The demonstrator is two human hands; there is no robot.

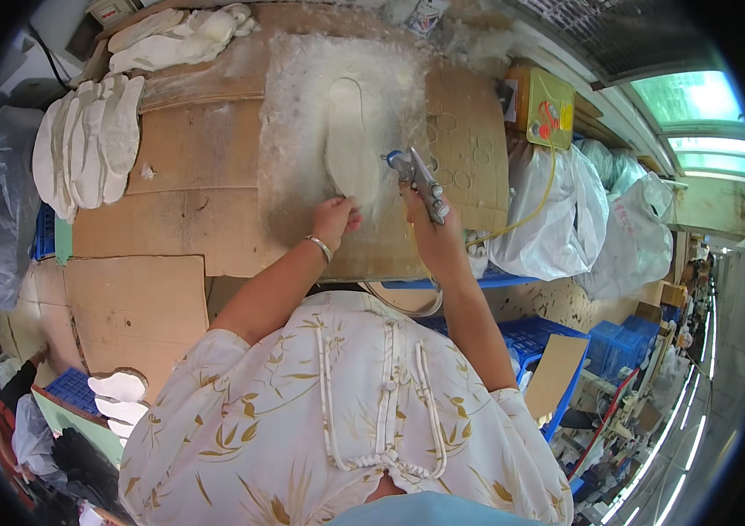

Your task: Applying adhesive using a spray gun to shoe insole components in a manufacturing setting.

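A cream insole point(348, 131) lies lengthwise on a whitish, residue-coated patch point(289, 114) of the cardboard-covered table. My left hand point(334, 221), with a bangle at the wrist, has its fingers closed on the insole's near end. My right hand point(435, 241) is wrapped round a silver spray gun point(427, 186), held just right of the insole, its blue-ringed nozzle turned toward it. A hose point(416, 310) curves below the right forearm near my waist.
Several cream insoles point(87, 145) lie overlapped at the table's left, with another pile point(181, 42) at the far left. A yellow can point(549, 107) with a yellow tube stands at the right, above white plastic bags point(556, 215). Blue crates point(622, 346) are at the lower right.
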